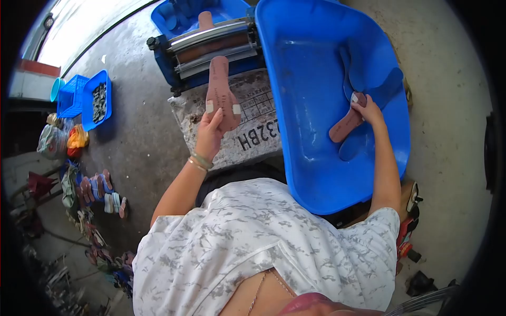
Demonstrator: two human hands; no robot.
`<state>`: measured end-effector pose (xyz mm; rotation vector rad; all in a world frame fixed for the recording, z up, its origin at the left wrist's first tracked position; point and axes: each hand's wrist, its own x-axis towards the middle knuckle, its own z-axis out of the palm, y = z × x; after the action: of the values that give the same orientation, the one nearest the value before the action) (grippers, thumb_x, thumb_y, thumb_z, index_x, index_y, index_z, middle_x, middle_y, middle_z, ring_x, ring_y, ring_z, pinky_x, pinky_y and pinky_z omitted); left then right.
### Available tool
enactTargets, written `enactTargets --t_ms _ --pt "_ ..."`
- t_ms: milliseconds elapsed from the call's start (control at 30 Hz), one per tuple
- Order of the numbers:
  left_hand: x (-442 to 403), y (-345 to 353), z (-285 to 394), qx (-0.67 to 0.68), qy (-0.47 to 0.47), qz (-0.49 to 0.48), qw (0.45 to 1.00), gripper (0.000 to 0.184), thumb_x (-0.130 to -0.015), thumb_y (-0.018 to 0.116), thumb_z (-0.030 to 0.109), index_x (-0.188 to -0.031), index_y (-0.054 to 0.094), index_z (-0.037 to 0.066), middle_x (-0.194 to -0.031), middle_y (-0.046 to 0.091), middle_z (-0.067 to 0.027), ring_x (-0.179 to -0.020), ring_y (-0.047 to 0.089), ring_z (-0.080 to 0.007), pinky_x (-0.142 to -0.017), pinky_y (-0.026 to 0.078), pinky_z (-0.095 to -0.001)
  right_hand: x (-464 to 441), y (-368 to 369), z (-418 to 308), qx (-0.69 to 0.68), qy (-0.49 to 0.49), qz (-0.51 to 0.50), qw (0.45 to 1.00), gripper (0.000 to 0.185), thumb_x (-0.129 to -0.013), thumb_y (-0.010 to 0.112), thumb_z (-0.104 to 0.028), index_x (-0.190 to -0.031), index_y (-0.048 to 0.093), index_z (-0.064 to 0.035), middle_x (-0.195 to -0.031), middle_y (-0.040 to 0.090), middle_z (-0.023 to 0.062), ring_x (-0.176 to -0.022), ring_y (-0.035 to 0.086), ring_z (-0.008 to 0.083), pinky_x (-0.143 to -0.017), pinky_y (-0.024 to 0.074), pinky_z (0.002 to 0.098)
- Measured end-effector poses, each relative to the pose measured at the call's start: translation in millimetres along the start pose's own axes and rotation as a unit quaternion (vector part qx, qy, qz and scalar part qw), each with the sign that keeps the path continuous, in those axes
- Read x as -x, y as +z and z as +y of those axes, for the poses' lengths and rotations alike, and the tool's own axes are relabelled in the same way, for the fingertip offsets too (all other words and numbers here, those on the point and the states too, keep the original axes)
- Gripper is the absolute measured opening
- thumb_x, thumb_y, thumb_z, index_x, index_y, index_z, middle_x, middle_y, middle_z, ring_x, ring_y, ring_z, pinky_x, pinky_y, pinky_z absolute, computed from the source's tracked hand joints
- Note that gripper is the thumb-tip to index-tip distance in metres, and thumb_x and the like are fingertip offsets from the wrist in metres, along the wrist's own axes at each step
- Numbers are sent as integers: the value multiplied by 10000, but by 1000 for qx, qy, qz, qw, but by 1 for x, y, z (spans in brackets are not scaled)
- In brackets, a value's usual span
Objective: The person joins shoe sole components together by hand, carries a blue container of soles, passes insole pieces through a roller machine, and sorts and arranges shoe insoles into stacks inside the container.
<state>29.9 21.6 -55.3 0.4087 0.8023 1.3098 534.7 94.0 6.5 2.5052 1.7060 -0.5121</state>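
My left hand [210,136] is closed on the wide end of a pink insole [218,79] with small printed marks and two pale patches. The insole's narrow end points at the rollers of a roller machine [213,50]. Inside a big blue tub [311,174], my right hand [370,111] grips a second pink insole [343,128] at one end. Blue sole-shaped pieces [356,71] lie around it in the tub. Beyond the rollers, another pink insole [205,20] sticks up at the machine's far side.
A printed sack-like sheet [247,139] covers the surface before the machine. Another blue tub [232,8] stands behind it. On the floor to the left are a blue basin of dark bits [108,100], a blue crate [72,97], bags [52,142] and several pairs of sandals [95,187].
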Motion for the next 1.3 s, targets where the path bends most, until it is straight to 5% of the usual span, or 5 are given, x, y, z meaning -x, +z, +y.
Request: enactTargets --t_ms 433,567,700,867,1300 --pt "-141 -38 -16 10 -19 19 1000 402 -959 596 218 -1299 470 46 -1227 586 -76 -1086 608 -206 -908 517 -345 56 -71 -77 -81 -203 148 965 831 -744 710 -224 -1456 320 -46 -1415 420 228 -1311 435 342 -1060 384 409" --pt "-161 -32 -12 -432 152 309 833 448 -965 583 303 -1295 467 23 -1237 575 -100 -1065 612 -230 -877 517 -349 135 -119 -159 -15 -437 227 870 750 -737 679 -110 -1427 385 -124 -1435 428 103 -1329 410 328 -1088 367 405" --pt "-30 79 69 -135 32 -110 984 805 -935 413 640 -1376 387 -33 -1288 519 -189 -1119 568 -253 -964 457 -372 187 -113 -215 178 -654 218 703 528 -782 662 -105 -1288 523 -171 -1460 408 36 -1348 395 253 -1135 299 477" --pt "57 100 90 99 -188 -395 894 755 -961 393 603 -1369 397 -32 -1259 566 -152 -1128 588 -253 -940 492 -359 222 -72 -253 155 -808 157 547 452 -843 641 -190 -1281 530 -187 -1416 470 9 -1339 408 232 -1156 273 484" --pt "7 -7 14 27 -62 -62 996 343 -957 575 162 -1271 496 48 -1196 616 -68 -1078 619 -187 -938 508 -361 -55 -1 -32 91 -177 162 966 713 -845 681 -403 -1409 418 -54 -1406 458 211 -1313 422 362 -1071 359 416"
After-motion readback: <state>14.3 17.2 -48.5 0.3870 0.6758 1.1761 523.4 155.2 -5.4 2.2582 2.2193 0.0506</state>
